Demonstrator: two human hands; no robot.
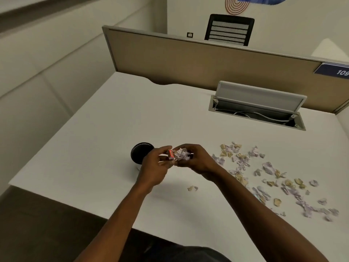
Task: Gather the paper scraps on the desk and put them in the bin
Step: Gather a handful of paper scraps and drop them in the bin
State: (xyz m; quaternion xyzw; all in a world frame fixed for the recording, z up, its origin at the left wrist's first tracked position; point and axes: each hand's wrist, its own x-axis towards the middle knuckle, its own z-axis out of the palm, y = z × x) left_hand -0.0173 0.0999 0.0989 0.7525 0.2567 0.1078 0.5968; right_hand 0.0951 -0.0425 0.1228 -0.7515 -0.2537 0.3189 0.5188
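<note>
A small round bin (140,153) with a dark inside stands on the white desk (105,133), partly hidden by my left hand. Both hands are raised just right of the bin. My right hand (196,161) cups a crumpled bunch of white and lilac paper scraps (181,154). My left hand (154,167) pinches a small scrap with a red mark (171,154) at the edge of that bunch. Several loose scraps (273,178), lilac and tan, lie scattered across the desk's right side. One stray scrap (192,188) lies near the front under my arms.
An open cable tray (258,112) with a raised grey lid and a white cable is set into the desk at the back right. A tan partition (188,59) runs along the desk's far edge, with a black chair (229,30) behind it.
</note>
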